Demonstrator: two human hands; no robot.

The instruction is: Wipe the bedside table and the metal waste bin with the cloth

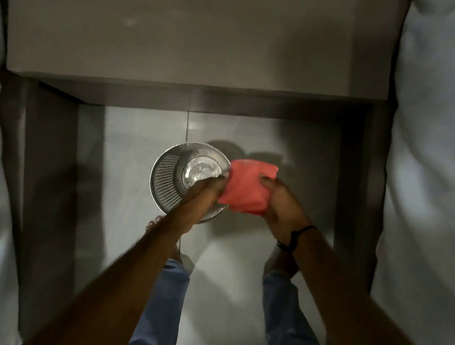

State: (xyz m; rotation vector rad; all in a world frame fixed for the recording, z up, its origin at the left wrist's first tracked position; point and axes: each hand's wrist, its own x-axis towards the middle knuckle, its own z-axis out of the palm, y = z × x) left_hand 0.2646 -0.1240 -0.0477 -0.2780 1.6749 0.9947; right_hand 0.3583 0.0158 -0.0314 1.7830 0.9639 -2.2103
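Your 2 hands meet over the floor in front of the bedside table. Your right hand (277, 207) is closed on the right side of the cloth (247, 187), thumb on top and the other fingers curled beneath. Your left hand (205, 192) pinches the cloth's left edge; its fingertips are blurred, so the exact grip cannot be read. The cloth is a soft coral-red fabric, folded into a thick, roughly rectangular pad with rounded corners, held between both hands and overlapping the right rim of the waste bin (169, 175).

A dark cord bracelet (295, 238) circles your right wrist.

The waste bin is a round metal vessel standing upright on the floor, below your left hand. Its wall is perforated mesh with a fine dotted texture, tapering down to a smooth, shiny solid base that catches the light. Whether the cloth touches the rim cannot be told.

The floor (235, 263) is pale, glossy tile with 1 grout line running back under the table. Your jeans (162, 311), light blue denim, and bare toes (152, 224) show beneath your forearms.

The bedside table (154, 26) fills the upper part of the view: a flat, matte grey-brown rectangular top, its front edge above the bin. White, rumpled bedding (447, 147) flanks the left and right sides.
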